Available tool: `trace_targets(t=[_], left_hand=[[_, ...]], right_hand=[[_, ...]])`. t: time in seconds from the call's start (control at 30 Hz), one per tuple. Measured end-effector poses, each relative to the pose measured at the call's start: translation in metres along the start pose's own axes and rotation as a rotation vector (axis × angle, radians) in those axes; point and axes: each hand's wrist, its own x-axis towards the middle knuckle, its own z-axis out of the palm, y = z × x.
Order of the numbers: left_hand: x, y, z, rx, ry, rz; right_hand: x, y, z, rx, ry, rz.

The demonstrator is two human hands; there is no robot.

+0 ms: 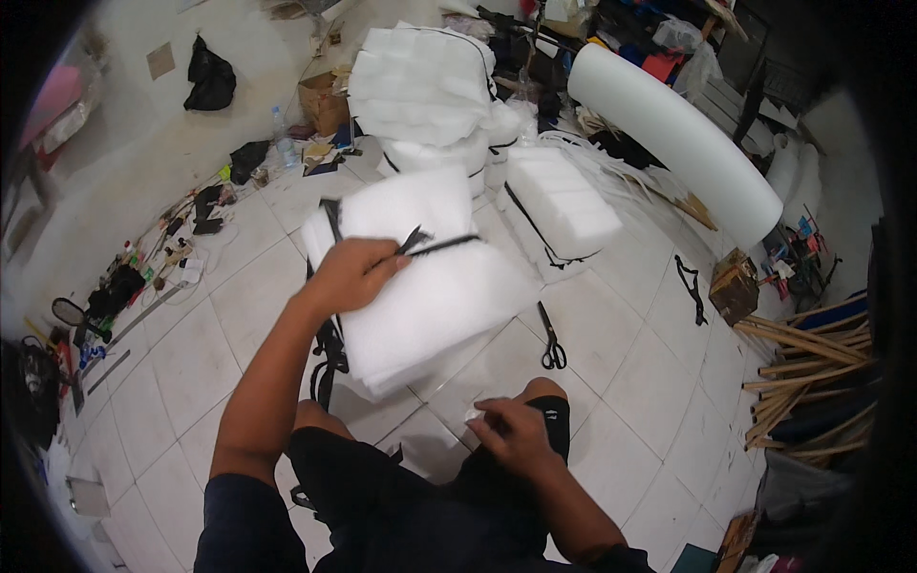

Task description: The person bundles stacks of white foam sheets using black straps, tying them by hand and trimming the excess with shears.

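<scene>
In front of my knees stands a bundle of white foam sheets (430, 301), with a black strap (444, 245) tied around it. My left hand (358, 274) is closed on the strap over the bundle, and a loose strap end sticks up past its fingers. My right hand (516, 435) is apart from the bundle, above my right knee, its fingers pinched on a small pale thing too small to name. Black-handled scissors (550, 342) lie on the tiles right of the bundle. More black strap (328, 358) hangs in loops at the bundle's left side.
Behind stand a strapped white foam block (562, 205) and a taller foam stack (420, 86). A big white foam roll (673, 143) leans at the back right. Thin wooden strips (812, 368) jut in from the right. Clutter and a bottle (283, 138) line the left wall.
</scene>
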Motion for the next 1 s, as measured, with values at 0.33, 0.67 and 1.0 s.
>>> trace_targets(t=[0.33, 0.67, 1.0], left_hand=[[-0.071, -0.008, 0.076, 0.079, 0.101, -0.092], [-0.069, -0.006, 0.085, 0.136, 0.157, -0.139], [-0.067, -0.002, 0.099, 0.147, 0.153, -0.137]], right_hand=[[0.163, 0.023, -0.009, -0.414, 0.047, 0.199], [0.167, 0.071, 0.009, -0.456, -0.068, -0.082], [0.161, 0.08, 0.008, -0.864, -0.277, 0.013]])
